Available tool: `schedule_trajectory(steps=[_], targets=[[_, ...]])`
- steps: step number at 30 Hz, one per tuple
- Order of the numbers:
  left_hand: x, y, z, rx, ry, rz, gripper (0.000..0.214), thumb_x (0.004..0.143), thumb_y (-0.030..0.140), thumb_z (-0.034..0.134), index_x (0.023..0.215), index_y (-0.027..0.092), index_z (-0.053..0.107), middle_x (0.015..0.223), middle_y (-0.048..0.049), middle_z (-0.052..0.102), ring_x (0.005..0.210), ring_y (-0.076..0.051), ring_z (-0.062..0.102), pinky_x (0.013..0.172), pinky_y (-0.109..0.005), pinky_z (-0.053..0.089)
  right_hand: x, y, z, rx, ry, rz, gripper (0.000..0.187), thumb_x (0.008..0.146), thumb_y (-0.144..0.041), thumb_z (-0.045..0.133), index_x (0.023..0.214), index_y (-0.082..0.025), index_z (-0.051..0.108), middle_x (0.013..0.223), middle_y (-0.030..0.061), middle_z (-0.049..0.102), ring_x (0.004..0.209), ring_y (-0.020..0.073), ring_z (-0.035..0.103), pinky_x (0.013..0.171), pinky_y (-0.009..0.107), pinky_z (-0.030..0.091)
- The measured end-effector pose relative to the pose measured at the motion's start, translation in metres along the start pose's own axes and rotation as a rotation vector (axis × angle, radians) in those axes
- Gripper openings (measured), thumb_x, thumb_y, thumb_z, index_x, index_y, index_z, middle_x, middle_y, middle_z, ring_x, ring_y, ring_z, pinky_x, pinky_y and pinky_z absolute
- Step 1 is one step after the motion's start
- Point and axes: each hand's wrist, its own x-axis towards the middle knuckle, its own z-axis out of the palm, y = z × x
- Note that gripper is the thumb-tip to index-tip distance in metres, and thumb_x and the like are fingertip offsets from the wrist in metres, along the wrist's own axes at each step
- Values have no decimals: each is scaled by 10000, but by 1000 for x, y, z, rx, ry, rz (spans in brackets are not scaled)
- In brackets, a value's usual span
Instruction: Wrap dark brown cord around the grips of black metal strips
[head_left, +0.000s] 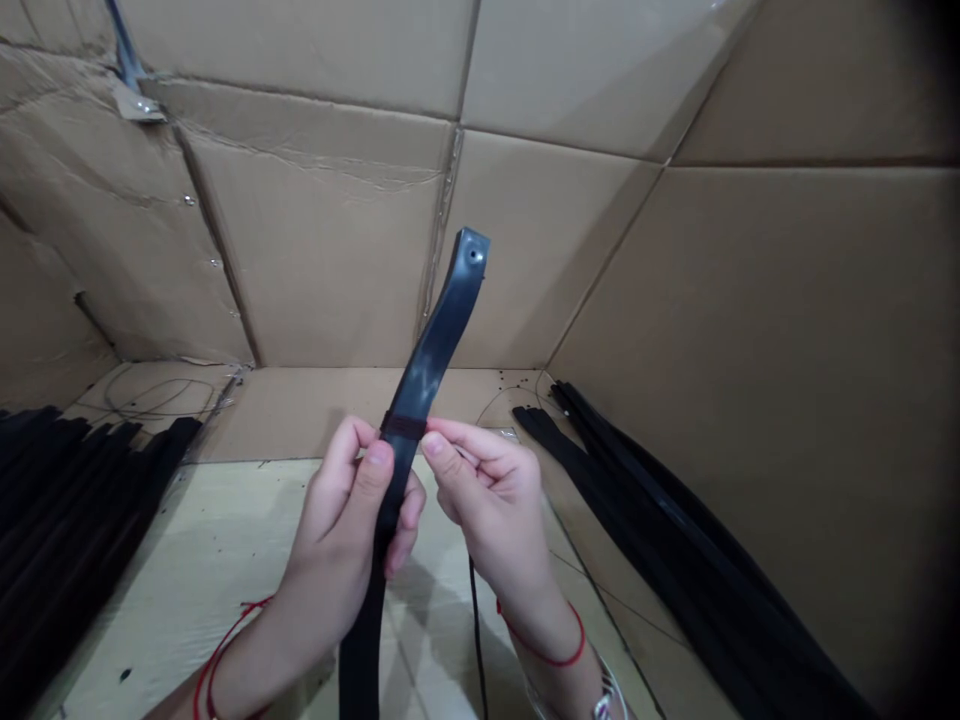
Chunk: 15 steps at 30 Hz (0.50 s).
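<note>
A long, flat black strip (442, 350) with a small hole near its squared upper end stands tilted in front of me. My left hand (341, 530) is closed round it, thumb on the front face and fingers behind. Just above that thumb, a dark brownish band (406, 428) wraps across the strip. At the band's right edge, my right hand (487, 500) pinches it between thumb and forefinger. The strip's lower part runs down out of view between my forearms. A thin black cord (477, 630) hangs beside my right wrist.
Several black strips (90, 540) lie in a pile at the left. More long black strips (645, 530) rest along the right side. Cardboard walls (322, 240) enclose the pale work surface (225, 540). A loose thin wire (157, 395) coils at the back left.
</note>
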Motion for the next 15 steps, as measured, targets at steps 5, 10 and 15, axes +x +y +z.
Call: schedule_trajectory(steps=[5, 10, 15], targets=[[5, -8, -7, 243, 166, 108, 296, 964, 494, 440, 866, 221, 379, 658, 66, 534, 465, -51, 437, 421, -159, 349, -7, -14, 6, -132, 79, -110, 137, 826, -160, 655, 710, -168, 726, 491, -37, 497, 407, 44, 371, 380, 149, 345], [3, -4, -8, 302, 158, 111, 312, 960, 501, 444, 844, 220, 372, 632, 65, 520, 469, -51, 436, 425, -150, 350, -14, -18, 5, -183, 108, -148, 133, 823, -152, 661, 698, -157, 706, 500, -40, 484, 424, 31, 332, 374, 133, 280], [-3, 7, -7, -20, -17, -26, 334, 964, 494, 437, 817, 215, 326, 600, 77, 520, 387, -23, 395, 378, -106, 317, -6, -7, -3, -54, 23, 30, 134, 814, -266, 702, 747, -150, 717, 441, -85, 312, 383, 25, 194, 337, 167, 144]])
